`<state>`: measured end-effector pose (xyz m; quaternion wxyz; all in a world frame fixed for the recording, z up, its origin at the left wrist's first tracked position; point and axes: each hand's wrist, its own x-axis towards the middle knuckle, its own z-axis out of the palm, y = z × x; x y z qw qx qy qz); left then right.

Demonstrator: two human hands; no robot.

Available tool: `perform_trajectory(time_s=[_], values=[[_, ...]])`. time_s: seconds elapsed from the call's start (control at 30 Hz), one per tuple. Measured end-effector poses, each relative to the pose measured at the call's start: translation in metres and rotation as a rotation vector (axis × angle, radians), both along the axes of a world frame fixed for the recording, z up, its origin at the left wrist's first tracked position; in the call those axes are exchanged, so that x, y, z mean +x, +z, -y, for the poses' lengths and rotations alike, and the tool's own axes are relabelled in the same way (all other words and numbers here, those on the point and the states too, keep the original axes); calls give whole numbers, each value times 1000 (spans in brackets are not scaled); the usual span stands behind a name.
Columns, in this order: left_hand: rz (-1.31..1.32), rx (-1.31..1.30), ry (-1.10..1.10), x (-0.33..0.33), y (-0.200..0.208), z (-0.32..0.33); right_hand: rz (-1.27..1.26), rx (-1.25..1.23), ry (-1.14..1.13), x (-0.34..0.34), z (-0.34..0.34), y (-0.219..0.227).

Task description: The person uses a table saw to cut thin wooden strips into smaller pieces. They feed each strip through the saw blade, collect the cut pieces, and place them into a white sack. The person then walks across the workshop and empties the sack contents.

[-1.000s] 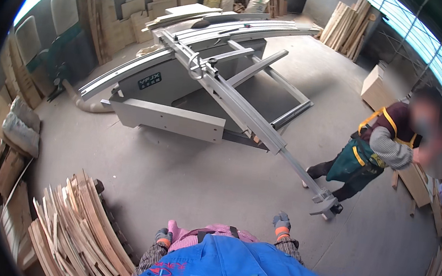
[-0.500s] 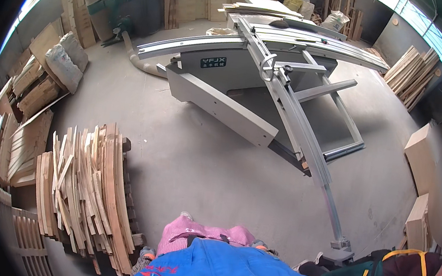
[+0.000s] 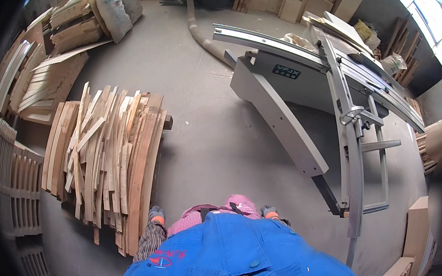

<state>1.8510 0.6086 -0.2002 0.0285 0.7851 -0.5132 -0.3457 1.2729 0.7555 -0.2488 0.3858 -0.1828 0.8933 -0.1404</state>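
My left hand, in a grey glove with an orange cuff, hangs beside the right edge of a stack of long wooden strips, apparently apart from it. On the other side of my body, my right hand wears a similar glove and is held out over the floor. Both hands are small in view; their fingers look loosely open, and nothing shows in them. The strips lie in a loose pile, several crossing at angles. Ahead to the right stands a grey sliding table saw with a long rail and outrigger frame.
A ribbed hose runs along the floor behind the saw. Slatted wooden pieces and stacked boards line the left side. Wooden panels stand at the right. Bare concrete floor lies between the strips and the saw.
My view has swung left and down, so the strips and saw sit further right. Both gloved hands show more clearly, further forward. The other person at the lower right has left the view.
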Motion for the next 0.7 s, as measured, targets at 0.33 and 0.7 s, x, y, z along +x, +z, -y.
perform_trajectory(time_s=[0.33, 0.7], values=[[64, 64, 251, 6, -23, 116, -40, 92, 728, 5, 244, 23], [-121, 236, 513, -25, 27, 295, -187, 133, 742, -9, 671, 83]])
